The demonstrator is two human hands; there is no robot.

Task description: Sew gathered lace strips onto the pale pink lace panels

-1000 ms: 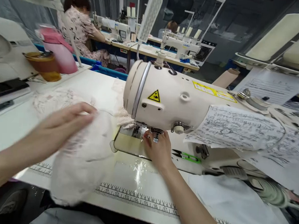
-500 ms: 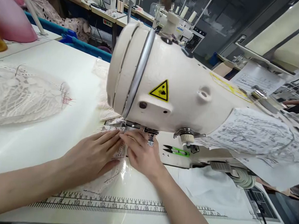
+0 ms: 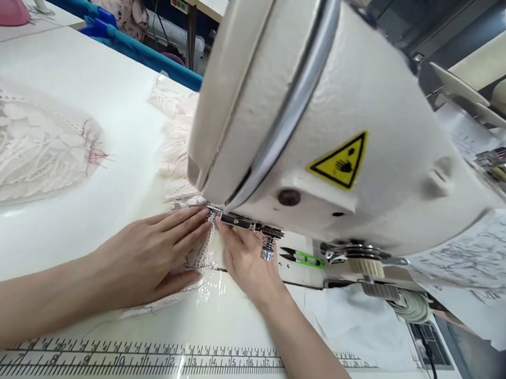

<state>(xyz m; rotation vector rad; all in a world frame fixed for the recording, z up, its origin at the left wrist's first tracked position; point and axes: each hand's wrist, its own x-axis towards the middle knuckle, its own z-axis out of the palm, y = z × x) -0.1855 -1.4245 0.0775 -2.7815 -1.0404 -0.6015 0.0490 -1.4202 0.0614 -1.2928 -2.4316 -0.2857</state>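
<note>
My left hand (image 3: 159, 252) lies flat on a strip of pale lace (image 3: 200, 256), its fingers stretched toward the needle area of a white sewing machine (image 3: 258, 98). The lace runs under the machine head and bunches up behind it. On the other side of the seam, my right hand (image 3: 252, 264) rests with its fingers reaching under the head. The index fingertip is close to the lace edge; the other fingertips are hidden behind the machine's lower parts. Just right of that hand lie green-handled thread snips (image 3: 306, 258).
Another lace piece (image 3: 37, 142) with red thread ends lies on the left of the tabletop. A printed ruler (image 3: 148, 360) runs along the front edge. White cloth (image 3: 356, 321) sits at the right, and a blue bar (image 3: 149, 60) borders the far edge.
The view has come closer to the machine head, which looks larger. The lace's near end has slid away from me, toward the needle. Both hands stay beside the seam, the right farther under the head.
</note>
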